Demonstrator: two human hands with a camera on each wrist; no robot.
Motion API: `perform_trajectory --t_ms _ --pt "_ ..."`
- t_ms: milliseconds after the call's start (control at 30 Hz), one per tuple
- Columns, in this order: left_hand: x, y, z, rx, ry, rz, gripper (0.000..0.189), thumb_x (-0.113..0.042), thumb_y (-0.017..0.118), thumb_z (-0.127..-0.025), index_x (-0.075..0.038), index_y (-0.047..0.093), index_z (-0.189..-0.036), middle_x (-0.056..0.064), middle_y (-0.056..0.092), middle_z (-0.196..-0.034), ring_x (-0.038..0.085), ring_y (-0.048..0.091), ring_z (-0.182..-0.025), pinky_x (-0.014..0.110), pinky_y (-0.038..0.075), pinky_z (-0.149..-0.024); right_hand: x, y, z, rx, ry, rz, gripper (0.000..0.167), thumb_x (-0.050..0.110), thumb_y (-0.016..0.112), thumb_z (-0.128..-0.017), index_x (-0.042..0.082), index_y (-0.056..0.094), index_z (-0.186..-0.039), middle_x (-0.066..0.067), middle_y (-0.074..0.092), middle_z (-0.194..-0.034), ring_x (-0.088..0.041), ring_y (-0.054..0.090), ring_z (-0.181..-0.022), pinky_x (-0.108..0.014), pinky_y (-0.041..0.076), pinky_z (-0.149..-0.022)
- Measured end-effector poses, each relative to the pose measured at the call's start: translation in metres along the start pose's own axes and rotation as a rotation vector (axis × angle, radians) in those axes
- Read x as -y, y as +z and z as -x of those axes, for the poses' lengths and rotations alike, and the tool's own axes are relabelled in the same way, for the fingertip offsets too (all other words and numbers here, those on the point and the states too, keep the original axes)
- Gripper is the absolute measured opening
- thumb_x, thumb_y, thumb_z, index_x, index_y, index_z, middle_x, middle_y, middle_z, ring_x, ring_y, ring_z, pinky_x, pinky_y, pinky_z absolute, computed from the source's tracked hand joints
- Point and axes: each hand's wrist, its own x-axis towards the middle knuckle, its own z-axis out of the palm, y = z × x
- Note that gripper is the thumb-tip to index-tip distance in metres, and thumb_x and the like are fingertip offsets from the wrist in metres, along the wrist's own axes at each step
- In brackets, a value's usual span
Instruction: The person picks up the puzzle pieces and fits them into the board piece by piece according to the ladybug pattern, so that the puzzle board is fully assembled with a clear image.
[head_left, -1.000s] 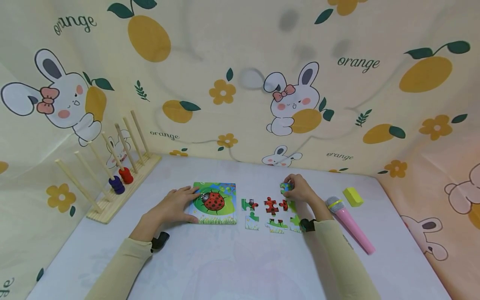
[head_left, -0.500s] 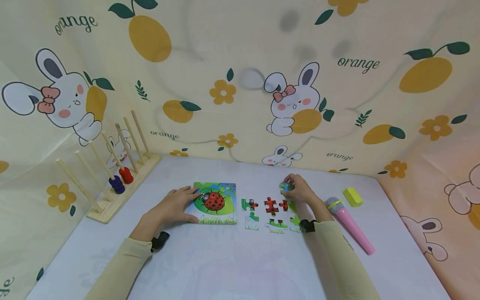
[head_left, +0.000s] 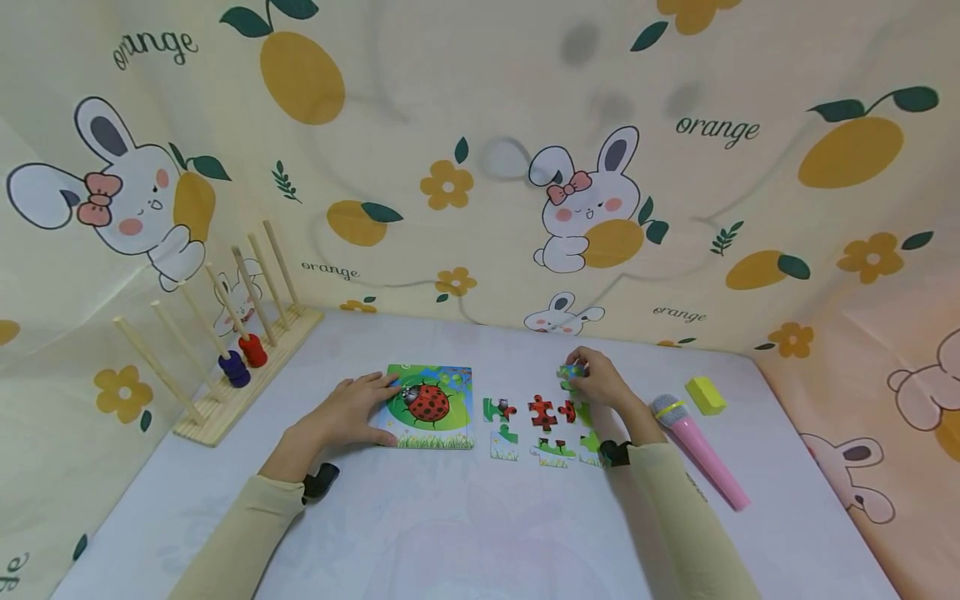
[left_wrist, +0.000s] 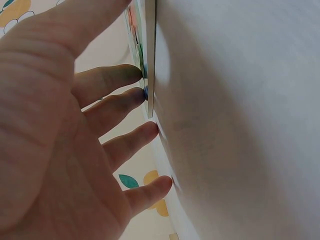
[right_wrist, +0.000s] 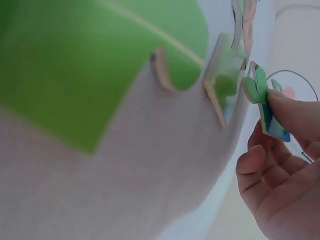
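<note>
My left hand [head_left: 352,412] rests on the left edge of a flat square ladybug picture board [head_left: 427,406], its fingers spread. In the left wrist view, two fingertips touch the thin board edge [left_wrist: 151,60] and the others lie on the table. My right hand [head_left: 606,382] pinches a green and blue jigsaw piece [right_wrist: 261,95] between thumb and fingers, at the top right of the loose pieces. Below it lie several jigsaw pieces, among them a red spotted one [head_left: 542,412] and a grassy one [head_left: 553,452]. My right forearm partly covers the rightmost pieces.
A wooden peg rack [head_left: 255,375] with purple rings [head_left: 234,371] and red rings [head_left: 252,351] stands at the left. To the right lie a pink toy microphone [head_left: 705,458] and a yellow block [head_left: 706,395]. A printed cloth wall [head_left: 480,208] closes off the table's back.
The jigsaw piece in my right hand has turned and shifted very slightly. My left hand and the picture board have stayed put.
</note>
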Motion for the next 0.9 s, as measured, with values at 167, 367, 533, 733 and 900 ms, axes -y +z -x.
perform_trajectory --t_ms 167,367,533,733,900 --pt "0.000 0.000 -0.001 0.008 -0.005 0.000 0.094 -0.057 0.081 -0.074 -0.004 0.050 -0.146 0.017 0.038 -0.156 0.043 0.030 -0.144 0.071 0.025 -0.108 0.006 0.003 -0.003 -0.012 -0.006 -0.027 0.020 -0.007 0.065 -0.088 -0.004 0.060 -0.108 -0.018 0.060 -0.096 -0.024 0.051 -0.078 -0.035 0.043 -0.070" --pt "0.000 0.000 -0.001 0.013 -0.010 -0.003 0.094 -0.057 0.081 -0.074 -0.004 0.050 -0.145 0.017 0.038 -0.156 0.043 0.030 -0.144 0.071 0.025 -0.108 0.034 0.017 -0.017 -0.015 -0.048 -0.134 0.024 -0.007 0.067 -0.088 -0.005 0.060 -0.112 -0.017 0.061 -0.094 -0.021 0.049 -0.071 -0.031 0.042 -0.064" --pt "0.001 0.001 -0.001 0.005 -0.006 -0.004 0.094 -0.058 0.080 -0.074 -0.004 0.051 -0.145 0.016 0.038 -0.156 0.043 0.031 -0.144 0.072 0.025 -0.108 0.068 0.040 -0.030 0.031 -0.077 -0.203 0.034 -0.005 0.069 -0.089 -0.004 0.061 -0.122 -0.016 0.062 -0.098 -0.020 0.052 -0.069 -0.029 0.044 -0.062" --pt "0.000 0.000 -0.001 0.001 -0.011 -0.008 0.094 -0.059 0.081 -0.074 -0.004 0.051 -0.145 0.016 0.039 -0.156 0.043 0.031 -0.144 0.071 0.026 -0.108 0.104 0.070 -0.041 0.081 -0.128 -0.221 0.025 -0.006 0.069 -0.088 -0.001 0.070 -0.112 -0.013 0.066 -0.098 -0.016 0.052 -0.067 -0.028 0.046 -0.063" --pt "0.000 0.000 -0.001 0.005 -0.020 -0.011 0.094 -0.058 0.081 -0.074 -0.005 0.051 -0.145 0.016 0.039 -0.156 0.043 0.030 -0.144 0.071 0.025 -0.109 0.125 0.089 -0.046 0.098 -0.119 -0.211 0.023 -0.003 0.073 -0.086 0.002 0.069 -0.108 -0.009 0.064 -0.090 -0.016 0.052 -0.068 -0.027 0.046 -0.063"
